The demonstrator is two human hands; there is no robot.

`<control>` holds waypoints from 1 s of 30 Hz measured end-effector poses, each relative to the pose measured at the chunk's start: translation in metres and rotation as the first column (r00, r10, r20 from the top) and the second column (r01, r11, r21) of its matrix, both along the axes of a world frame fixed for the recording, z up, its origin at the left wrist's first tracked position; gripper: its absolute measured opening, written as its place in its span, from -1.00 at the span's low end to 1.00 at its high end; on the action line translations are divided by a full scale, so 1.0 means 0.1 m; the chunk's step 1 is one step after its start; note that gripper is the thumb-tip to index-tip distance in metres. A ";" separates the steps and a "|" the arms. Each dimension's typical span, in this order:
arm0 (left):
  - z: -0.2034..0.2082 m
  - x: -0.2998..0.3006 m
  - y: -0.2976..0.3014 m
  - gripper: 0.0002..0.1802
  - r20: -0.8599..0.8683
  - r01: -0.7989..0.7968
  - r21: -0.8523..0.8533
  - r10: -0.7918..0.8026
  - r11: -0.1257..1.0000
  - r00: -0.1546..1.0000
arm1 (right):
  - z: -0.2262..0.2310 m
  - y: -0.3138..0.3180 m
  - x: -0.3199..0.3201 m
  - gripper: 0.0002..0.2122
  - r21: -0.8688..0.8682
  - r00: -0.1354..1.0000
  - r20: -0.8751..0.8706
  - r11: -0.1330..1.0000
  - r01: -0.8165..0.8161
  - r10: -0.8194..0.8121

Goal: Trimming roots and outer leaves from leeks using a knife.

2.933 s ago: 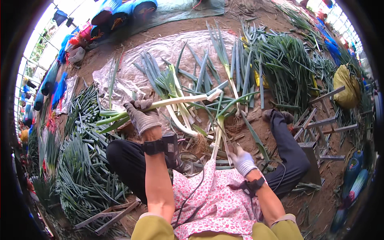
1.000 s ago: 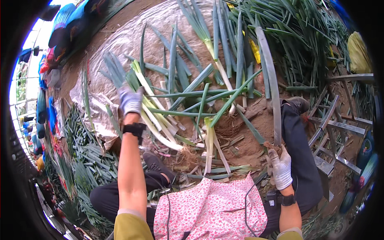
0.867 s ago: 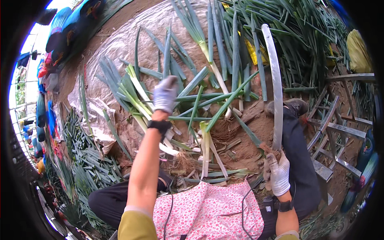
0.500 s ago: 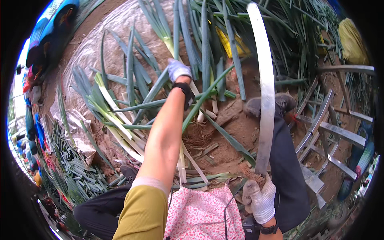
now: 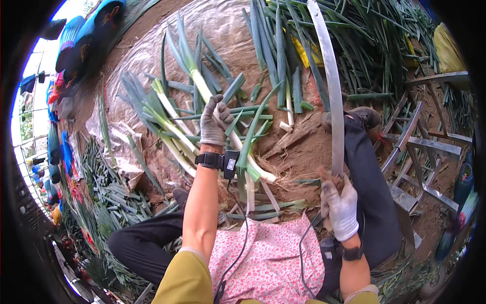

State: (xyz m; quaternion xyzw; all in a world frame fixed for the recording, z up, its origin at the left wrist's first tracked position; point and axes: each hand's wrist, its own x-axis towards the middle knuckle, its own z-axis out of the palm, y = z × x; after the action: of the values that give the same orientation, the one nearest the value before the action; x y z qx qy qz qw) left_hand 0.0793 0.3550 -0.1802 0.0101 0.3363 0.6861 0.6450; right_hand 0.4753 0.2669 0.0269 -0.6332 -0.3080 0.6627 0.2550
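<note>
My left hand (image 5: 213, 121), in a pale glove, is closed round the white stem of a leek (image 5: 201, 86). The leek slants across the ground, its green leaves away from me and its rooted end nearer. Beside that hand, several more leeks (image 5: 174, 134) lie fanned out to the left, and cut green leaves overlap the held stem. My right hand (image 5: 341, 210), also gloved, grips a long, slightly curved metal blade (image 5: 335, 91) at its lower end, where brownish wrapping shows. The blade points up and away from me, apart from the held leek.
A big heap of leek greens (image 5: 359, 55) lies at the far right, near a yellow sack (image 5: 448, 50). A metal frame (image 5: 417, 142) stands to my right. Chopped greens (image 5: 114, 195) cover the left ground. A pinkish floral cloth (image 5: 268, 253) covers my lap.
My left hand has drawn the leek toward me, so its rooted end lies closer to my lap. The blade stays in my right hand. The whole view has shifted slightly.
</note>
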 end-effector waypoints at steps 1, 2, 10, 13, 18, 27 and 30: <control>0.13 -0.02 -0.18 -0.46 -0.054 -0.039 0.007 0.039 0.999 0.998 | -0.02 -0.03 -0.02 -0.56 0.041 1.000 0.005 0.999 -0.015 0.014; 0.26 -0.01 -0.35 -0.48 -0.104 -0.075 0.019 0.077 0.997 0.992 | -0.04 -0.06 -0.04 -0.56 0.083 1.000 0.014 0.996 -0.026 0.025; 1.23 -0.05 -1.26 -0.52 -0.038 -0.181 0.193 0.192 0.964 0.981 | -0.25 -0.48 -0.46 -0.28 0.228 0.952 -0.042 0.931 -0.286 0.303; 1.57 -0.04 -1.42 -0.57 -0.057 -0.226 0.203 0.242 0.953 0.969 | -0.13 -0.77 -0.71 -0.30 0.137 0.882 -0.182 0.899 -0.416 0.435; 2.09 -0.07 -1.66 -0.53 -0.269 -0.252 0.161 0.288 0.954 0.919 | -0.01 -0.98 -0.86 -0.44 -0.034 0.853 -0.355 0.906 -0.422 0.384; 2.56 -0.82 -2.31 -0.53 -0.053 -0.176 0.140 0.185 0.974 0.981 | 0.22 -1.18 -1.14 -0.41 0.179 0.870 -0.208 0.892 -0.416 0.448; 2.76 -0.90 -2.47 -0.52 -0.067 -0.221 0.125 0.231 0.967 0.971 | 0.23 -1.25 -1.18 -0.42 0.327 0.871 -0.071 0.837 -0.440 0.486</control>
State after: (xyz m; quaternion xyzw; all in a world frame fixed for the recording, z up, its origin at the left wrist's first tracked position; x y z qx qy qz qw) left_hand -0.0104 0.1083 0.0955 0.0372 0.3203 0.7728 0.5467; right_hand 0.3575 0.1423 0.0503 -0.4412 -0.5290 0.6960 0.2027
